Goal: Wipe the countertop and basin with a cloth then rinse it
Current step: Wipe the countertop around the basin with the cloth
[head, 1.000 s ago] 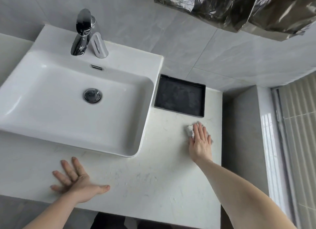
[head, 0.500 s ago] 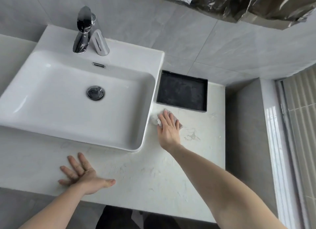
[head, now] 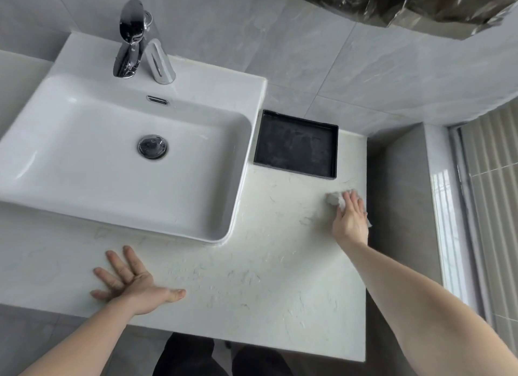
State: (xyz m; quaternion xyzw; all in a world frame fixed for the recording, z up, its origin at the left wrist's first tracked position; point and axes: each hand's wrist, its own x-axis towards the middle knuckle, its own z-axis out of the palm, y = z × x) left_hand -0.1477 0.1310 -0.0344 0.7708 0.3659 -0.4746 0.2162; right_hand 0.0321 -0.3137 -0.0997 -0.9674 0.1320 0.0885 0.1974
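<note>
Right hand point(head: 350, 218) flat, fingers together, pressing a small crumpled pale grey cloth point(head: 333, 198) onto the speckled white stone countertop point(head: 252, 291) near its right edge, just in front of the black square tray point(head: 295, 143). Left hand point(head: 131, 284) splayed open, palm down, holding nothing, resting on the countertop before the white rectangular ceramic basin point(head: 126, 157)
</note>
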